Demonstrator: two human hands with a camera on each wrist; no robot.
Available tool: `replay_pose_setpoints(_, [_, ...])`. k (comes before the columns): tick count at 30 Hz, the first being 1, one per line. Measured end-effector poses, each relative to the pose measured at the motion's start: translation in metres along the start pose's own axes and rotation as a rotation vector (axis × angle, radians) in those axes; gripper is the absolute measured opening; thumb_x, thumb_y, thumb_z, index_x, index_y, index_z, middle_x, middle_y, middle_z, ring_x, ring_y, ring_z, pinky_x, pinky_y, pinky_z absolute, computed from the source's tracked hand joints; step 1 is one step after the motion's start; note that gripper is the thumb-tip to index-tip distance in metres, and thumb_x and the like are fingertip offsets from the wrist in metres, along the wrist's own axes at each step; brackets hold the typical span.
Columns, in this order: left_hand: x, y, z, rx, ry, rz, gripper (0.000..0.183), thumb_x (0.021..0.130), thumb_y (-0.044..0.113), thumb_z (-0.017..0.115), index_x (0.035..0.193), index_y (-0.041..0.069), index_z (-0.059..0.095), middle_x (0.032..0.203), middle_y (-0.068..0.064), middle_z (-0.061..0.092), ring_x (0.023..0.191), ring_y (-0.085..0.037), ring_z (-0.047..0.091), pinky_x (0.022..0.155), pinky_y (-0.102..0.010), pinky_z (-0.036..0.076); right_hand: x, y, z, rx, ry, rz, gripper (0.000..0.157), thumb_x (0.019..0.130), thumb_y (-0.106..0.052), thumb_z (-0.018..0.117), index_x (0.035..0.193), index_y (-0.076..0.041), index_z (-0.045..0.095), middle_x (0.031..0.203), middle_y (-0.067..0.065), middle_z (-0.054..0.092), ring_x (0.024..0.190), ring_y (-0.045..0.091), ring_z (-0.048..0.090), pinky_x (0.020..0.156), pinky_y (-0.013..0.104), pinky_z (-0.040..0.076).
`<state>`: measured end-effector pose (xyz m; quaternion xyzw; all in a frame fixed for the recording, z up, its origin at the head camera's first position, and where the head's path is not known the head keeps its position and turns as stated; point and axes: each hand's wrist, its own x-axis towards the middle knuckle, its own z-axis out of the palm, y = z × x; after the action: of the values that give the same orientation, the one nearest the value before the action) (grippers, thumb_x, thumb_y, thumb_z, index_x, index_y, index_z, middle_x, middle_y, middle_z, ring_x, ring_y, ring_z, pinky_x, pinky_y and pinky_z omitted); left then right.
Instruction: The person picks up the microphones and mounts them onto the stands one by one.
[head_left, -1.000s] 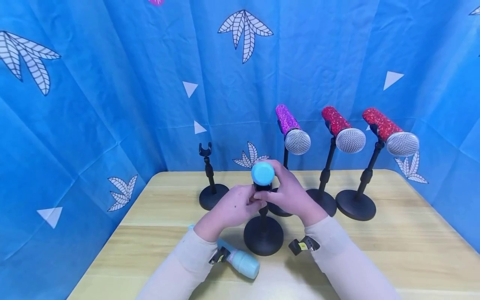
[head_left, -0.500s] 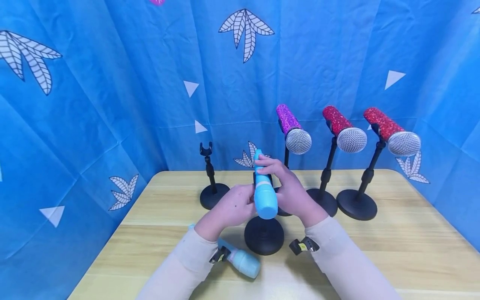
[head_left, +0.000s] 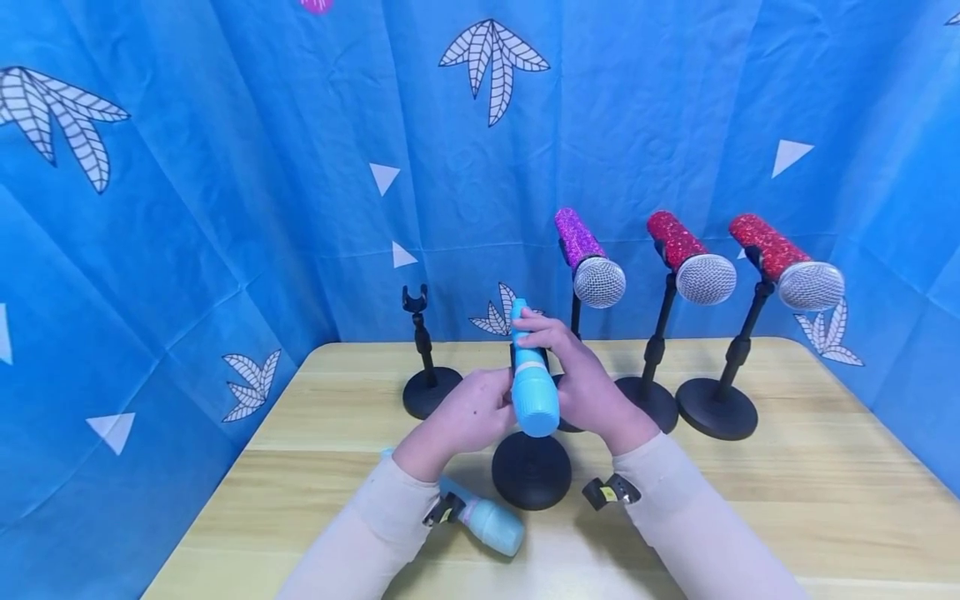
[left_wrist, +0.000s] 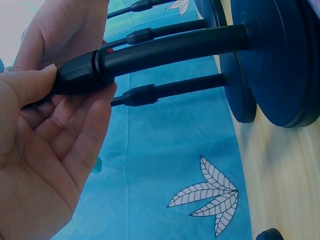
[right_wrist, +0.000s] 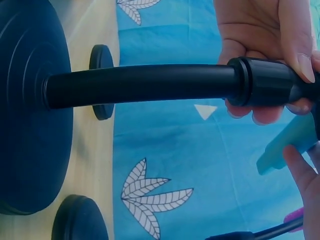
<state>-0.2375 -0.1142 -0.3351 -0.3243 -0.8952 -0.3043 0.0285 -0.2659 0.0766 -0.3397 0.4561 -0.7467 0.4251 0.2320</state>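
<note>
A light blue microphone (head_left: 536, 400) sits at the top of a black desktop stand (head_left: 532, 471), tilted with its head toward me. My left hand (head_left: 472, 410) grips the stand's ribbed collar (left_wrist: 80, 74) below the clip, thumb on one side and fingers on the other. My right hand (head_left: 581, 379) holds the microphone from the right, fingers laid across its handle; its thumb is hidden in the head view. The right wrist view shows the handle end (right_wrist: 280, 145) with a finger against it. A second light blue microphone (head_left: 493, 527) lies on the table, partly under my left sleeve.
A black stand with an open clip (head_left: 424, 350) stands at the back left. On the right, further stands carry a purple glitter microphone (head_left: 581, 242) and two red ones (head_left: 678, 242) (head_left: 772, 250). A blue patterned curtain (head_left: 337, 125) hangs behind the wooden table (head_left: 825, 517).
The blue microphone has tipped from pointing its head up at me to lying along the stand's top, head lowered toward me. My right fingers have shifted onto its handle; my left hand stays put.
</note>
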Motion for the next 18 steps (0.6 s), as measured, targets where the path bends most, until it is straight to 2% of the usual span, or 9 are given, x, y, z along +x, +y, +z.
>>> replay_pose_setpoints(4, [0.001, 0.0, 0.001, -0.003, -0.007, -0.009, 0.018, 0.093, 0.021, 0.057, 0.11, 0.014, 0.058, 0.084, 0.01, 0.061, 0.072, -0.008, 0.056, 0.067, -0.024, 0.048, 0.0, -0.003, -0.003, -0.004, -0.027, 0.031, 0.062, 0.073, -0.008, 0.079, 0.124, -0.02, 0.045, 0.143, 0.002, 0.038, 0.138, 0.022, 0.024, 0.103, 0.044, 0.034])
replay_pose_setpoints(10, [0.002, 0.001, 0.002, -0.015, -0.015, -0.002, 0.02, 0.093, 0.023, 0.057, 0.111, 0.015, 0.057, 0.088, 0.011, 0.062, 0.075, -0.007, 0.056, 0.068, -0.023, 0.048, -0.006, -0.007, -0.01, -0.022, -0.07, 0.116, 0.068, 0.074, -0.026, 0.08, 0.131, -0.025, 0.043, 0.148, -0.005, 0.031, 0.14, 0.017, 0.018, 0.101, 0.051, 0.033])
replay_pose_setpoints(18, [0.0, -0.001, 0.001, 0.004, -0.015, -0.02, 0.021, 0.093, 0.021, 0.057, 0.113, 0.016, 0.057, 0.095, 0.009, 0.063, 0.081, -0.006, 0.058, 0.076, -0.025, 0.05, -0.016, -0.013, -0.019, -0.136, -0.128, 0.184, 0.069, 0.084, -0.034, 0.07, 0.142, -0.033, 0.033, 0.151, -0.01, 0.023, 0.139, 0.014, 0.021, 0.1, 0.051, 0.035])
